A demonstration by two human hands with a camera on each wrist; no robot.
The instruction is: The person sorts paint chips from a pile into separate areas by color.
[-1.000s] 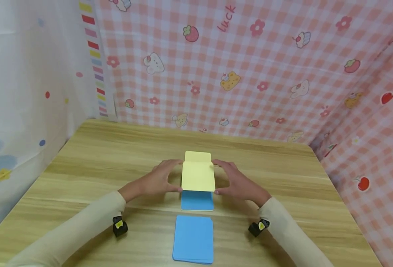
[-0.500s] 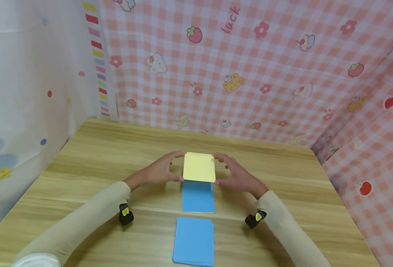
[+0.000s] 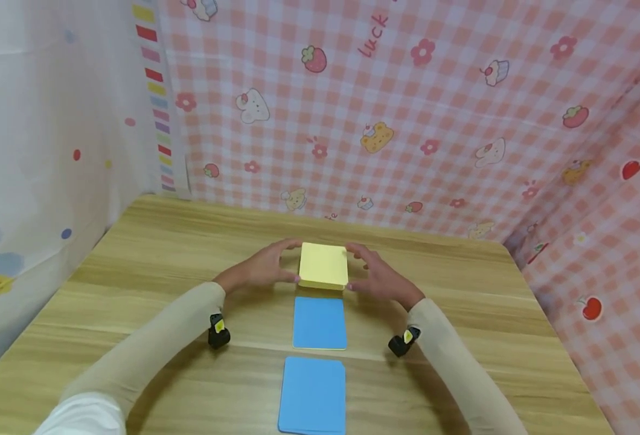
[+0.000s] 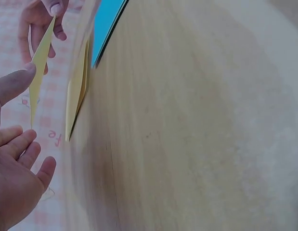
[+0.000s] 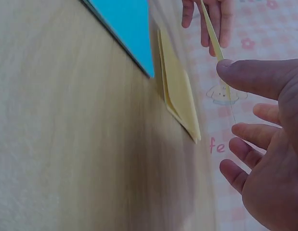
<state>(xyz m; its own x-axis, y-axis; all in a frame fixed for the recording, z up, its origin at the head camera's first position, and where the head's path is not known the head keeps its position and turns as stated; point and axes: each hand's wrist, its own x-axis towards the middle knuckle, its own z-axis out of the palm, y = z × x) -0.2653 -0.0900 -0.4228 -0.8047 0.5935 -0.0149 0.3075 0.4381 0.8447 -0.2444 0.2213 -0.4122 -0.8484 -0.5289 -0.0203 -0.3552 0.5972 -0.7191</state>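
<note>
A thin yellow square card (image 3: 323, 263) is held level between both hands, just above the table. My left hand (image 3: 262, 267) pinches its left edge, thumb at the near corner and fingertips at the far one. My right hand (image 3: 382, 275) holds the right edge the same way. Below the card lie several yellow cards (image 5: 176, 84), slightly spread apart in the right wrist view; in the head view they are mostly hidden. Nearer to me is a blue card (image 3: 320, 323) with a thin yellow line along its front edge.
A stack of blue cards (image 3: 313, 396) lies nearest to me on the wood-grain table (image 3: 151, 260). Pink checked cloth (image 3: 325, 121) hangs behind the table and on the right, white cloth (image 3: 54, 151) on the left. Each wrist bears a small black camera (image 3: 218, 332).
Both hands have carried the yellow card away from me, off the blue card and over the yellow cards at the back. The blue cards have stayed in place.
</note>
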